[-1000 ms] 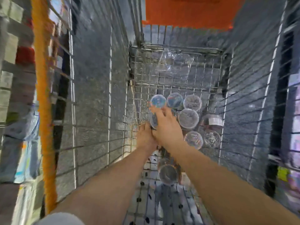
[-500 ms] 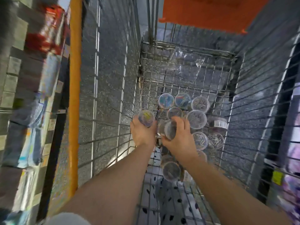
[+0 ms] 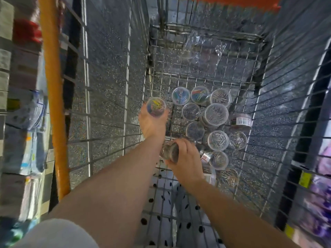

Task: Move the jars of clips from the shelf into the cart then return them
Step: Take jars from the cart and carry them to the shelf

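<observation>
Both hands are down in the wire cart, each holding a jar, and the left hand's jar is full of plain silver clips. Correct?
Not quite. The head view shows the left hand holding a jar of coloured clips. The right hand does hold a jar in the cart.

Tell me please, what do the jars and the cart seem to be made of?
Jars: probably clear plastic with a glossy finish, since the clips inside show through the lids and walls. It could be glass; the picture leaves that open.
Cart: metal wire in a grid, silvery and shiny where light catches it. Its orange rim looks like matte plastic or a coating.

speckled grey floor (image 3: 107, 86) — blurred shelves (image 3: 21, 104)
</observation>
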`<action>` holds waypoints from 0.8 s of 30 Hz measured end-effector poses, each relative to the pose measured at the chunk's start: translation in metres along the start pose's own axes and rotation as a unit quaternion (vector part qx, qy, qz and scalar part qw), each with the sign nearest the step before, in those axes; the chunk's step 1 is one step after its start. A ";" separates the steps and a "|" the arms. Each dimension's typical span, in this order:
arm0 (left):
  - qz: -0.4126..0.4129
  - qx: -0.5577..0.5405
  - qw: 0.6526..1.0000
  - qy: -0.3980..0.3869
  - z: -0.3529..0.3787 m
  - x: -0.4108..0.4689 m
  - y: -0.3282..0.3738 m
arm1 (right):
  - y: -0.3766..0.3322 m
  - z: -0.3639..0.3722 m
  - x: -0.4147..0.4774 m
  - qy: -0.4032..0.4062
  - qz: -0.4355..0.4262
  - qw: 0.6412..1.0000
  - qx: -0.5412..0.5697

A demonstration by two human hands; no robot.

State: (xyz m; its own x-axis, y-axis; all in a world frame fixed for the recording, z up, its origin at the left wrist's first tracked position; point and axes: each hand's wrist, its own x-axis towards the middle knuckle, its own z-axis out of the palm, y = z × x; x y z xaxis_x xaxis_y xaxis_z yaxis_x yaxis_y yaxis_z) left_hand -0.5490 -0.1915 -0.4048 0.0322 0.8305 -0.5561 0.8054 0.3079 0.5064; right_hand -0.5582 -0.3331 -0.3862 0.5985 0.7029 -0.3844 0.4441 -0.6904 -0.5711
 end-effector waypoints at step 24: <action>-0.033 -0.013 0.999 0.012 0.007 -0.008 -0.004 | -0.006 -0.031 0.141 0.004 0.049 0.995 -0.092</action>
State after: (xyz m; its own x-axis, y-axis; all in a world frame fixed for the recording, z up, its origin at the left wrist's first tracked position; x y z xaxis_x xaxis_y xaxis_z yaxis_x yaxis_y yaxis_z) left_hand -0.5484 -0.2032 -0.4072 -0.0347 0.8186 -0.5733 0.7893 0.3744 0.4867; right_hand -0.4556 -0.2350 -0.4141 0.6506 0.6292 -0.4252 0.4969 -0.7761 -0.3883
